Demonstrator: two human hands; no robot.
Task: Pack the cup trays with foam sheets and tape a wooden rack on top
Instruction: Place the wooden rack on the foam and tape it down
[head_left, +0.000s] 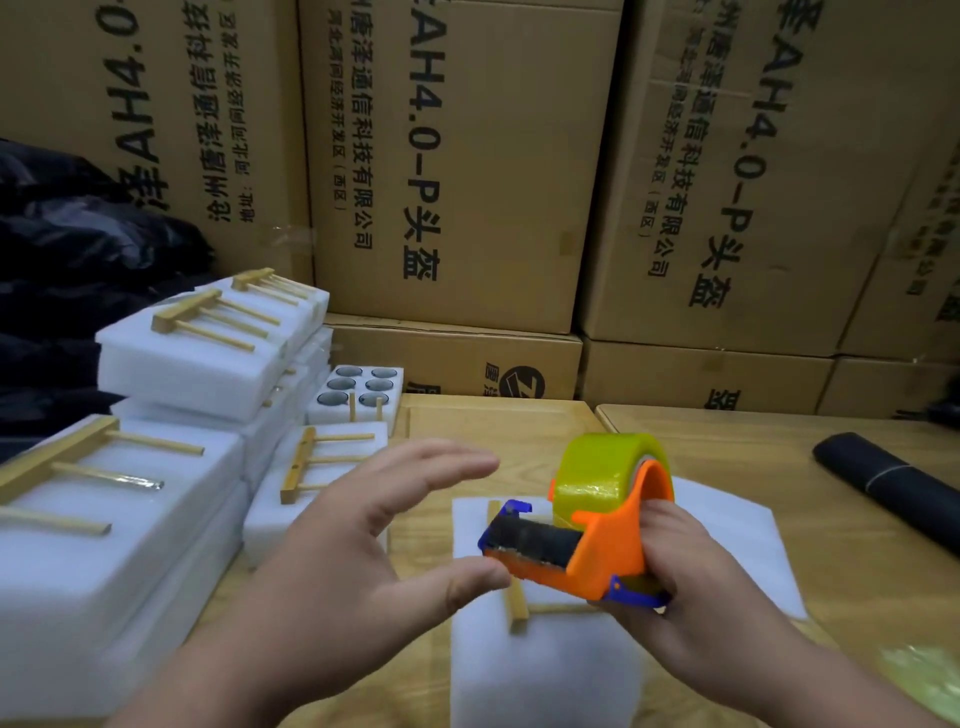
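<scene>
At the far left of the frame I see stacks of packed white foam bundles (171, 364), each with a wooden rack (208, 319) lying on top, and behind them dark plastic bags (62, 234). Just right of the stacks sits an open foam cup tray (358, 389) with six round wells. My left hand (363, 540) is spread wide in lower centre, thumb tip touching the blue front edge of the tape dispenser (582, 535). Beneath it lies the foam bundle being packed (540, 665), a wooden rack (517, 603) resting across it on the wooden table (519, 421). My right hand (685, 587) grips the orange dispenser, loaded with a yellowish tape roll (608, 467). Behind stand cardboard cartons (467, 156) printed "AH4.0-P头盔" and "通信科技有限公司". A black roll (883, 478) lies at right.
</scene>
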